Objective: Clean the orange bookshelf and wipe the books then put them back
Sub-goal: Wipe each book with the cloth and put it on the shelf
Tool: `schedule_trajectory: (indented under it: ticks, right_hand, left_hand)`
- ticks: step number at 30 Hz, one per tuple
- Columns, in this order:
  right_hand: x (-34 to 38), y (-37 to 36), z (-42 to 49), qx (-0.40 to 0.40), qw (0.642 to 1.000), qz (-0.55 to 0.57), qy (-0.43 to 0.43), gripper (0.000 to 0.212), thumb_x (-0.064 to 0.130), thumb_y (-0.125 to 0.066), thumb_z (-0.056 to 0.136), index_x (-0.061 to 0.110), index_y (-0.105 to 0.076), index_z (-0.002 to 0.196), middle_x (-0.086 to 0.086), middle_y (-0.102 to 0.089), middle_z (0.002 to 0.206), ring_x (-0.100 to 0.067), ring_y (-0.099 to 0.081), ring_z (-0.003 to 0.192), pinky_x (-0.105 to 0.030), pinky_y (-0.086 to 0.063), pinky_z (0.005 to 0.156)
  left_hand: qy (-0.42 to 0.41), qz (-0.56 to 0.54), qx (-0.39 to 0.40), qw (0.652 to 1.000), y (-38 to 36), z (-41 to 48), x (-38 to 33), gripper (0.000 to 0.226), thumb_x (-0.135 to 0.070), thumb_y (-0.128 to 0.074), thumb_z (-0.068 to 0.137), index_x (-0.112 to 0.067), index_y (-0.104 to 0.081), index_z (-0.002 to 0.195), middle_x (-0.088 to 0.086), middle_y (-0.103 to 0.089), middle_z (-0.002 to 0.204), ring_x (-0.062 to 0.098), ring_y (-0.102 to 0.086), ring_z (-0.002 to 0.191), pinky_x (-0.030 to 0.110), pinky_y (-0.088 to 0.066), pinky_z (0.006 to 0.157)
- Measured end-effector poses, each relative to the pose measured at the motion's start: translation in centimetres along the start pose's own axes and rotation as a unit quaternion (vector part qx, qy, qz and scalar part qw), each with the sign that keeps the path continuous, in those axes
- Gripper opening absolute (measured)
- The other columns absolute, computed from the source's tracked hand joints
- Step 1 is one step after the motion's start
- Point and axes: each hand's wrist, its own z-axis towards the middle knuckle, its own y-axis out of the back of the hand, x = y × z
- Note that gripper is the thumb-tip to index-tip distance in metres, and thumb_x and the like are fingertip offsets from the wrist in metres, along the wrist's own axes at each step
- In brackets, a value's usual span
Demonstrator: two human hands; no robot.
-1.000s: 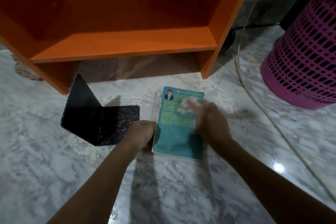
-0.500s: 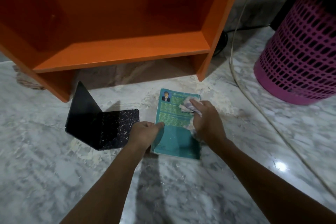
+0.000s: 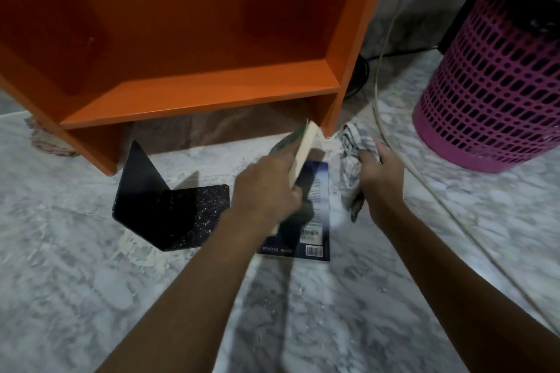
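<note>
Green-covered book (image 3: 288,142) held on edge, just below the orange bookshelf (image 3: 212,94).
Left hand (image 3: 266,188) grips it, fingers curled round its page edge, long axis pointing toward the shelf ahead; a blue book (image 3: 318,200) lies flat underneath. Right hand (image 3: 381,179) clutches the cloth (image 3: 351,145) alongside.

Dim light is casting arm shadows on the glossy grey-veined marble floor (image 3: 91,251); motion is blurring the left hand (image 3: 266,188) and its cream-edged paperback book (image 3: 306,151); wide-angle distortion is bowing the orange wooden bookshelf (image 3: 212,94).
</note>
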Motion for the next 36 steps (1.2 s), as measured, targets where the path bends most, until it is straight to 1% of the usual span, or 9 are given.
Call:
schedule_trajectory:
  ticks: [4, 8, 11, 14, 18, 22, 26, 31, 36]
  right_hand:
    - [0.7, 0.8, 0.6, 0.042, 0.999, 0.009, 0.023, 0.029, 0.013, -0.052, 0.098, 0.028, -0.066, 0.119, 0.018, -0.069, 0.095, 0.008, -0.065, 0.088, -0.011, -0.051, 0.075]
    - [-0.2, 1.4, 0.0, 0.089, 0.992, -0.069, 0.054, 0.032, 0.009, -0.056, 0.095, 0.032, -0.066, 0.115, 0.03, -0.063, 0.085, 0.017, -0.061, 0.078, 0.001, -0.041, 0.066]
    - [-1.1, 2.3, 0.0, 0.1, 0.983, -0.131, 0.083, 0.034, 0.013, -0.055, 0.094, 0.028, -0.069, 0.12, 0.017, -0.07, 0.098, 0.007, -0.065, 0.082, -0.003, -0.043, 0.066]
    - [-2.0, 2.1, -1.7, 0.115, 0.966, -0.192, 0.131, 0.03, 0.011, -0.054, 0.096, 0.021, -0.067, 0.121, -0.001, -0.071, 0.099, -0.001, -0.064, 0.068, -0.012, -0.049, 0.055]
    - [-4.0, -0.6, -6.8, 0.333, 0.852, -0.224, 0.336, 0.036, 0.014, -0.059, 0.079, 0.018, -0.07, 0.113, 0.004, -0.065, 0.123, -0.01, -0.06, 0.103, -0.031, -0.051, 0.091]
    - [-5.7, -2.3, -10.3, 0.442, 0.721, -0.278, 0.454, 0.048, 0.007, -0.067, 0.072, 0.029, -0.07, 0.114, 0.0, -0.065, 0.12, -0.021, -0.058, 0.103, -0.032, -0.053, 0.076]
    - [-6.6, -2.4, -5.2, 0.341, 0.806, -0.278, 0.396, 0.039, 0.012, -0.054, 0.082, 0.026, -0.07, 0.114, -0.001, -0.067, 0.123, -0.022, -0.062, 0.105, -0.033, -0.055, 0.08]
    - [-6.7, -2.9, 3.4, 0.133, 0.906, -0.349, 0.199, 0.041, 0.003, -0.057, 0.088, 0.017, -0.064, 0.126, -0.012, -0.063, 0.121, -0.031, -0.058, 0.103, -0.03, -0.046, 0.081]
    - [-4.4, -6.8, 2.7, 0.219, 0.872, -0.368, 0.236, 0.051, 0.002, -0.054, 0.088, 0.025, -0.058, 0.133, -0.004, -0.055, 0.136, -0.024, -0.048, 0.118, -0.03, -0.041, 0.093]
  left_hand:
    - [-0.021, 0.099, 0.048, 0.994, -5.2, -1.3, -1.2, 0.029, -0.024, -0.062, 0.087, -0.02, -0.052, 0.114, 0.004, -0.062, 0.11, 0.028, -0.063, 0.099, 0.035, -0.048, 0.081]
    - [0.057, -0.097, 0.113, 0.987, -8.6, -1.5, 0.1, 0.007, -0.024, -0.061, 0.089, -0.018, -0.058, 0.086, 0.0, -0.061, 0.083, 0.025, -0.061, 0.083, 0.029, -0.05, 0.072]
    - [0.136, -0.263, 0.035, 0.954, -7.9, -0.8, 1.4, 0.011, -0.018, -0.057, 0.096, -0.014, -0.063, 0.089, -0.005, -0.061, 0.083, 0.015, -0.06, 0.077, 0.02, -0.048, 0.064]
    - [0.164, -0.189, -0.075, 0.965, -6.1, -0.1, 4.1, 0.015, -0.022, -0.055, 0.098, -0.015, -0.066, 0.104, 0.003, -0.062, 0.1, 0.019, -0.061, 0.088, 0.033, -0.055, 0.075]
    - [0.207, -0.105, -0.002, 0.973, -5.4, 0.2, 8.2, 0.024, -0.012, -0.055, 0.093, -0.001, -0.068, 0.076, 0.02, -0.061, 0.078, 0.03, -0.061, 0.077, 0.03, -0.042, 0.063]
    - [0.212, -0.147, 0.05, 0.965, -5.3, -0.2, 9.5, 0.024, -0.008, -0.058, 0.094, 0.007, -0.069, 0.079, 0.013, -0.059, 0.072, 0.016, -0.05, 0.068, 0.027, -0.032, 0.054]
    - [0.252, -0.212, 0.052, 0.943, -5.4, 0.1, 10.1, 0.031, -0.014, -0.065, 0.093, 0.0, -0.068, 0.12, 0.012, -0.068, 0.117, 0.014, -0.057, 0.094, 0.014, -0.04, 0.072]
    - [0.278, -0.253, 0.071, 0.924, -5.2, 0.2, 10.3, 0.032, -0.015, -0.066, 0.093, -0.001, -0.066, 0.122, 0.011, -0.065, 0.124, 0.016, -0.058, 0.104, 0.022, -0.042, 0.086]
    - [0.408, -0.419, 0.102, 0.805, -5.1, 0.8, 10.5, 0.058, -0.057, -0.045, 0.095, -0.005, -0.07, 0.094, 0.015, -0.07, 0.104, 0.031, -0.064, 0.098, 0.044, -0.049, 0.096]
